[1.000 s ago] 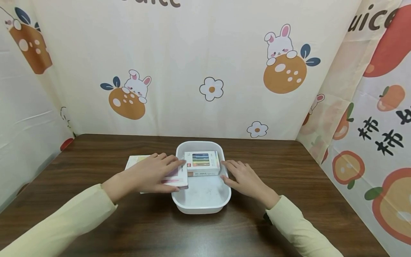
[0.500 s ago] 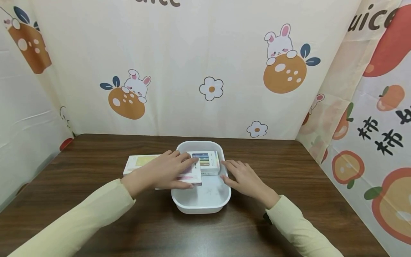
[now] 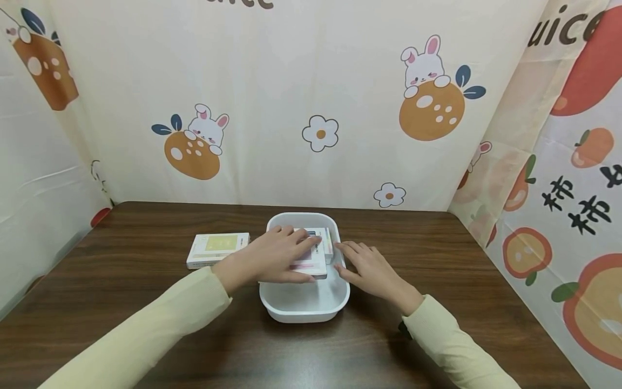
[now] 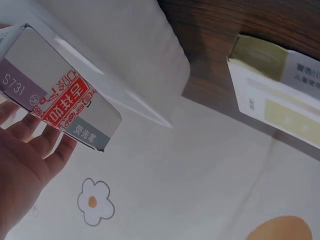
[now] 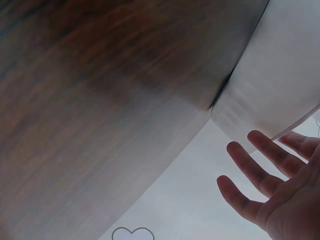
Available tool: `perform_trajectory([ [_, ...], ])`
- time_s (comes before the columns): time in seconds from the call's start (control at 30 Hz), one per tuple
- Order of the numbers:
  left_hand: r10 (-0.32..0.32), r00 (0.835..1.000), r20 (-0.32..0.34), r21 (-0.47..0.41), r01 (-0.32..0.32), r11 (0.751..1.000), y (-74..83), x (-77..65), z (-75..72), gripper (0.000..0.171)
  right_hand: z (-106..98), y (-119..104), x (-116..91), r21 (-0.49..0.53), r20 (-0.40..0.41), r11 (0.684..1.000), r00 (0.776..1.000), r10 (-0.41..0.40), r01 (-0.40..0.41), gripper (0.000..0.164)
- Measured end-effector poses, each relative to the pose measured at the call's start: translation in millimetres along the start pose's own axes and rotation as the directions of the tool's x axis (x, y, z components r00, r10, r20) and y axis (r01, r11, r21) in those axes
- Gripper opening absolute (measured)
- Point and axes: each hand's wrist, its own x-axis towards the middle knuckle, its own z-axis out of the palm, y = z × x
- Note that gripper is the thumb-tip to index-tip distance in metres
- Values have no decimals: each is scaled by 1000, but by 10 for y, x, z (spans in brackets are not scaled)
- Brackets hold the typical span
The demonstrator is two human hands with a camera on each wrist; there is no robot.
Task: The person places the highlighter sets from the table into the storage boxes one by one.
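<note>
White cardboard printed purple, grey and red, the carton [image 4: 62, 92] is held in the left grip [image 3: 272, 256] over the tub [image 3: 305, 300], near the far edge of the surface [image 3: 466, 254]. Since the earlier frame it has been carried right. The right grip [image 3: 368, 273] is spread at the tub's rim.

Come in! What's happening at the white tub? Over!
Left grip holding a box over the tub. Right grip open at the tub's edge. Possibly in the way: another box inside the tub.
</note>
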Motion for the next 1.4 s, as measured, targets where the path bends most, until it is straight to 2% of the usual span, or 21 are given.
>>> perform_trajectory([
  [0.33,-14,1000,-2,39,14,999,55,87,121,75,12,10,0,-1,-12,1000,1000,-12,12,48],
  [0.77,-16,997,80,4,16,1000,146,103,327,79,10,6,-3,5,6,1000,1000,3,-3,49],
  [1.13,17,999,32,19,-18,1000,207,82,432,76,8,5,-6,14,13,1000,1000,13,-13,49],
  [1.4,10,998,69,7,-10,1000,236,71,474,75,6,0,-8,22,21,1000,1000,21,-22,49],
])
